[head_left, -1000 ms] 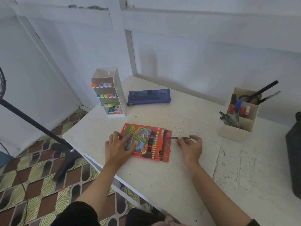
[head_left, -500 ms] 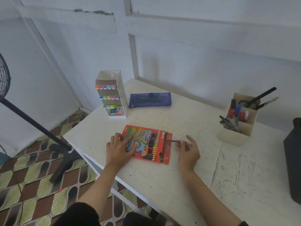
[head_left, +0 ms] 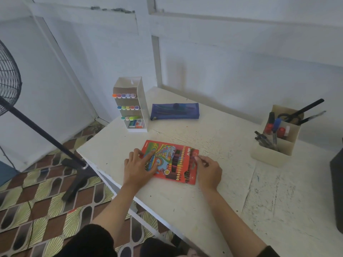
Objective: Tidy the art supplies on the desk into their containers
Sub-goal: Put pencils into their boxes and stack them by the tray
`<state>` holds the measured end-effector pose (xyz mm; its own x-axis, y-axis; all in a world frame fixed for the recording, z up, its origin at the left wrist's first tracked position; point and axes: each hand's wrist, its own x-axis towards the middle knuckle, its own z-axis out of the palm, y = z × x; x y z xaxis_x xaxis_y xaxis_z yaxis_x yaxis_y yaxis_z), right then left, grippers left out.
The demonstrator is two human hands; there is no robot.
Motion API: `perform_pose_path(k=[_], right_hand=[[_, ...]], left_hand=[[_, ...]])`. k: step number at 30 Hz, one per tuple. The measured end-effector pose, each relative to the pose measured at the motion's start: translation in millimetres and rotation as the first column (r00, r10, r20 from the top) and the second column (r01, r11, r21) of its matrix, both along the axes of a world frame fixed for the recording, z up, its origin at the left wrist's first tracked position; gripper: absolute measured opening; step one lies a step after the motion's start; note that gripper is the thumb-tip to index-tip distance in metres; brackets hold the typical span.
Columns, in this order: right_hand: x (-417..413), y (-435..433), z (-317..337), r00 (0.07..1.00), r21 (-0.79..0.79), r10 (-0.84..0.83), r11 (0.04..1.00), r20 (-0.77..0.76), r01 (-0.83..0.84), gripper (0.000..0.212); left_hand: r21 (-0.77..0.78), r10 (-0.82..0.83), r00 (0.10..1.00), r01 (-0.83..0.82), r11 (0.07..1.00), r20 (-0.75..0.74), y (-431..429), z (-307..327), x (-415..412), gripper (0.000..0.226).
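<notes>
A red box of coloured pencils (head_left: 176, 161) lies flat on the white desk (head_left: 213, 204), its window showing a row of pencils. My left hand (head_left: 138, 168) presses on the box's left half with straight fingers. My right hand (head_left: 208, 170) sits at the box's right end, fingertips pinching the tip of a dark coloured pencil (head_left: 200, 159) that is almost wholly inside the box. A white marker rack (head_left: 138, 86) with rows of markers stands at the back left. Beside it lies a blue zip pencil case (head_left: 175, 111). A beige pen holder (head_left: 276, 145) stands at the right.
A standing fan (head_left: 8, 84) and its black pole lean past the desk's left corner, over patterned floor tiles. A black object (head_left: 336, 191) sits at the desk's right edge. The wall runs close behind the desk.
My right hand has moved left to the box's end, sliding the pencil into the box until little of it shows. My left hand has stayed on the box.
</notes>
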<state>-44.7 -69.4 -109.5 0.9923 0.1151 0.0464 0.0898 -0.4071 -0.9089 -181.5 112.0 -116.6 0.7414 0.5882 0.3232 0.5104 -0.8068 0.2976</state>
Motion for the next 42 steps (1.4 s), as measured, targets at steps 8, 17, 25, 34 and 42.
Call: perform_pose_path(k=[8,17,25,34,42], right_hand=[[0,1,-2,0.992,-0.198,0.032,0.98,0.121,-0.007,0.017],[-12,6,-4,0.835,-0.349,0.314,0.924,0.451,-0.159,0.045],[-5,5,5,0.989,-0.078,0.08,0.994,0.122,-0.071,0.043],[-1,-9,16,0.991,0.25,0.079,0.967,-0.108,-0.05,0.06],[-2,-20,32,0.95,0.409,0.118,0.913,-0.29,0.011,0.048]], left_hand=[[-0.012,-0.001,1.0,0.0,1.0,-0.02,0,1,1,0.059],[-0.007,-0.011,1.0,0.01,1.0,-0.023,0,2,1,0.059],[0.159,0.019,0.999,-0.012,0.987,-0.043,-6,6,1,0.047],[-0.043,-0.31,0.938,0.307,0.951,-0.154,12,19,27,0.056],[-0.271,-0.595,0.578,0.551,0.79,-0.558,34,44,85,0.09]])
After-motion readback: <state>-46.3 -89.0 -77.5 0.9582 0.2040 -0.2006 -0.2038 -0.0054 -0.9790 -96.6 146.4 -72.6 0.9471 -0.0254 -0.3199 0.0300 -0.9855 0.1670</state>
